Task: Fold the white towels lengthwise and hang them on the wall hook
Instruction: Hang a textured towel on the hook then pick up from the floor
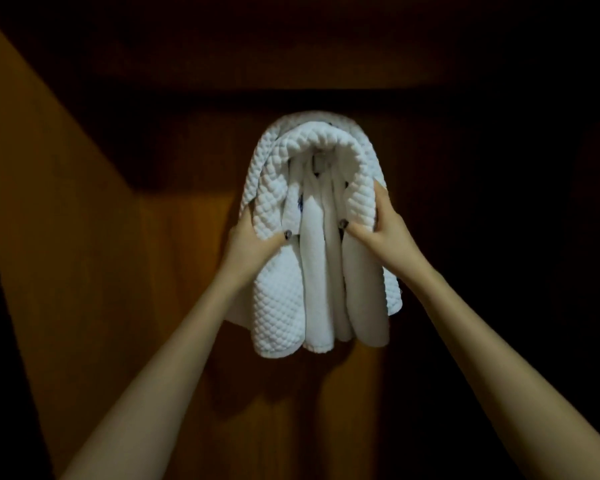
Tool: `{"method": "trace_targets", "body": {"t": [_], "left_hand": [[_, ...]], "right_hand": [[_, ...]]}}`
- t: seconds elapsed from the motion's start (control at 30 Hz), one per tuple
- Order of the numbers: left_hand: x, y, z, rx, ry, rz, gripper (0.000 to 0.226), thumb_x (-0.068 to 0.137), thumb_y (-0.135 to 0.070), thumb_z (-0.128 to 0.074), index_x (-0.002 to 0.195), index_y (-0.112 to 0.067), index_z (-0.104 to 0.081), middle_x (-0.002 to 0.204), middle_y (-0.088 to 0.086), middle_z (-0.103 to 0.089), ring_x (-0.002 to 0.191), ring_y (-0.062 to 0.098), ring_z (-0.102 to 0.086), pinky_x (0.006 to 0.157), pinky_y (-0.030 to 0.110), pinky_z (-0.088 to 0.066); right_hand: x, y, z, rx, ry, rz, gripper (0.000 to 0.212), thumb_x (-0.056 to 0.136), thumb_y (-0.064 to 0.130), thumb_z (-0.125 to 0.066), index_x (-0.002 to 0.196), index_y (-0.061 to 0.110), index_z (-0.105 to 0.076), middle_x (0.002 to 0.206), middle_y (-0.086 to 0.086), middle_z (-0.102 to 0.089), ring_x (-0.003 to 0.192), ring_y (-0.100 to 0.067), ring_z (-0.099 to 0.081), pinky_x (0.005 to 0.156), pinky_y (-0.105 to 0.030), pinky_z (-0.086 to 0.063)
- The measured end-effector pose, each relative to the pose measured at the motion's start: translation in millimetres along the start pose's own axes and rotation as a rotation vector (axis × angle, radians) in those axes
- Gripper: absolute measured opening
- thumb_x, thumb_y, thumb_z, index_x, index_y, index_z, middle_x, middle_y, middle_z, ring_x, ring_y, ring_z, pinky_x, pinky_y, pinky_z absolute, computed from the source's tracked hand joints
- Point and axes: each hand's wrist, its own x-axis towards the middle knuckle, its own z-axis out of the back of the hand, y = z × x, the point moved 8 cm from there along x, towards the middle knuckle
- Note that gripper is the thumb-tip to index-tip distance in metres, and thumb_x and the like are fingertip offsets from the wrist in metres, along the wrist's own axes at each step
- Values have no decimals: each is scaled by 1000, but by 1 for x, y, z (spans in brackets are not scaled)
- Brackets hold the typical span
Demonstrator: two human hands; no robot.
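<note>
Nearly hung: white towels draped high on the wood panel

Up near the top of the view, a thick white quilted towel with a bubbled weave (278,306) arches over a bunch of smoother white terry towels (314,271), which hang beneath it in narrow folded lengths. The whole bundle hangs against a dark brown wooden wall panel (187,254). The wall hook is hidden under the cloth. A small greyish shape shows inside the arch, but I cannot tell whether it is the hook or a label.

The left hand (253,237) grips the quilted towel's left fall, with the thumb pressing into the front of the cloth and the fingers curled out of sight behind it. The right hand (378,230) mirrors it on the right fall, with the thumb pinching the front and the fingers wrapped round the outer edge. Both thumbs have dark nails.

Folding looks done, since every piece hangs as a long narrow strip, and the inner towels appear to be up. What seems left is settling the outer towel: evening its two falls, making sure it sits on the hook, and letting go. This view does not show whether the bundle would hold without the hands. No other towels waiting to be hung are in view.
</note>
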Motion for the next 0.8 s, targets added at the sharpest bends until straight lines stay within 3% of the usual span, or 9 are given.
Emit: {"method": "trace_targets", "body": {"t": [0.07, 0.13, 0.2, 0.27, 0.33, 0.47, 0.6, 0.7, 0.8], "left_hand": [[-21, 23, -7, 12, -51, 70, 76, 77, -19, -78, 141, -25, -38, 135, -6, -53, 121, 13, -53, 99, 39, -49], [-39, 41, -16, 72, -83, 146, 78, 75, -20, -79, 141, -21, -37, 135, -1, -53, 122, 16, -51, 100, 37, -46], [-62, 56, -26, 115, -99, 213, 67, 78, -19, -77, 136, -12, -44, 131, 6, -56, 117, 19, -54, 89, 25, -45], [-84, 67, -29, 153, -163, 277, 42, 83, -17, -71, 120, -5, -56, 117, 11, -64, 105, 24, -62, 71, 14, -43], [-96, 66, -31, 129, -208, 270, 27, 84, -17, -67, 107, -7, -60, 104, 9, -68, 93, 22, -65, 65, 19, -45], [-104, 57, -33, 32, -208, 216, 34, 82, -13, -65, 115, -12, -58, 110, 4, -65, 106, 22, -61, 87, 34, -51], [-105, 60, -50, -142, -109, 247, 41, 87, -5, -61, 124, -18, -50, 112, -13, -59, 114, 17, -56, 87, 20, -47], [-108, 70, -57, -20, -142, 323, 62, 92, -14, -57, 147, -12, -28, 138, 4, -49, 126, 23, -48, 92, 23, -38], [-116, 77, -51, 148, -200, 375, 61, 96, -23, -54, 148, -11, -23, 142, 17, -44, 124, 34, -49, 88, 32, -44]], "right_hand": [[-21, -14, -12, -28, -33, -35, 82, 84, 11, -65, 150, 32, -22, 146, 8, -44, 130, -4, -46, 106, -28, -43], [-36, -28, -21, -62, -91, -100, 81, 81, 7, -63, 149, 29, -25, 142, 6, -47, 122, -7, -51, 96, -26, -46], [-52, -43, -26, -88, -153, -199, 50, 80, 6, -59, 127, 16, -48, 116, -1, -61, 98, -11, -59, 77, -29, -50], [-65, -53, -30, -81, -170, -264, 10, 79, 5, -58, 89, 5, -54, 84, -9, -61, 75, -19, -58, 63, -38, -47], [-74, -58, -32, -33, -162, -259, 9, 81, 5, -59, 80, 1, -51, 78, -15, -60, 71, -25, -56, 64, -40, -47], [-79, -61, -29, 142, -89, -262, 25, 82, 2, -57, 106, -5, -51, 99, -25, -58, 83, -28, -56, 78, -40, -50], [-86, -60, -38, 130, -29, -256, 49, 82, -4, -56, 123, 19, -41, 122, -6, -54, 106, -10, -56, 90, -23, -48], [-96, -65, -39, 33, -86, -280, 44, 87, 4, -54, 124, 23, -37, 113, 2, -56, 94, -3, -56, 74, -16, -47], [-110, -67, -46, -20, -71, -286, 48, 92, 9, -53, 135, 20, -35, 117, 4, -57, 97, -9, -58, 74, -15, -47]]}}
